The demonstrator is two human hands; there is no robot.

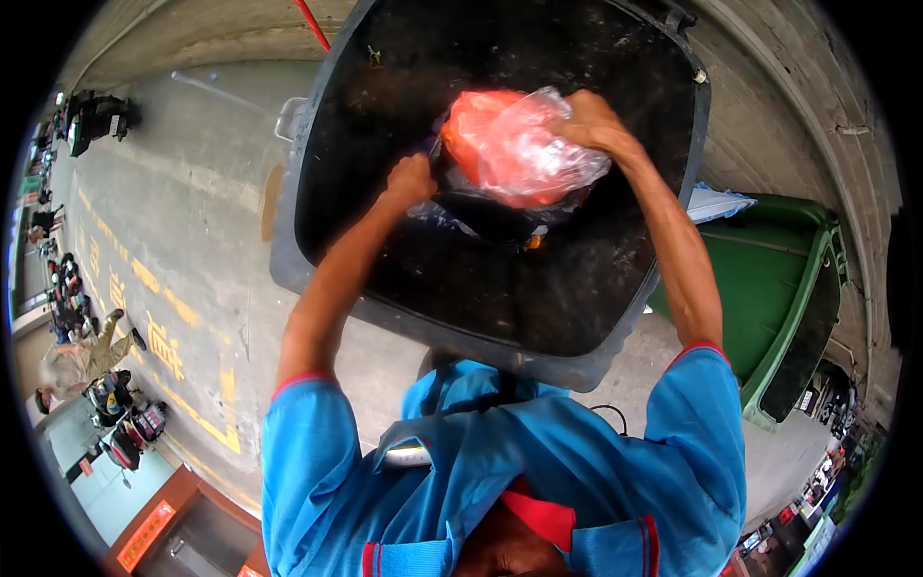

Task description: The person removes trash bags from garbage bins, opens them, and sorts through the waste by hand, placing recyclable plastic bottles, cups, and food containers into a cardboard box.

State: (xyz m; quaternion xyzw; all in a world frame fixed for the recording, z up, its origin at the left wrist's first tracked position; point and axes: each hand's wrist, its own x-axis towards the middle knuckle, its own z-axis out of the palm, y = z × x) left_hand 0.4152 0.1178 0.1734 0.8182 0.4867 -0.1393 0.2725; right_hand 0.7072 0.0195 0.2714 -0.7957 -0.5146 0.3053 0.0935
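Both of my arms reach down into a large black wheeled bin [336, 192]. My right hand [588, 123] is closed on a clear plastic bag [553, 159] at its upper right side. Something orange-red [476, 120] shows through and beside the clear plastic; its kind is not plain. My left hand [411, 181] is curled into a fist just left of the bag, beside dark plastic [457, 216]. What its fingers grip is hidden. A small orange scrap [536, 237] lies lower in the bin, under the bag.
A green wheeled bin [769, 288] stands at right, with a pale blue-white sheet [716, 204] by its edge. Concrete wall runs behind. At left lies a paved lane with yellow markings [163, 346], parked motorbikes [125, 423] and a person [87, 356].
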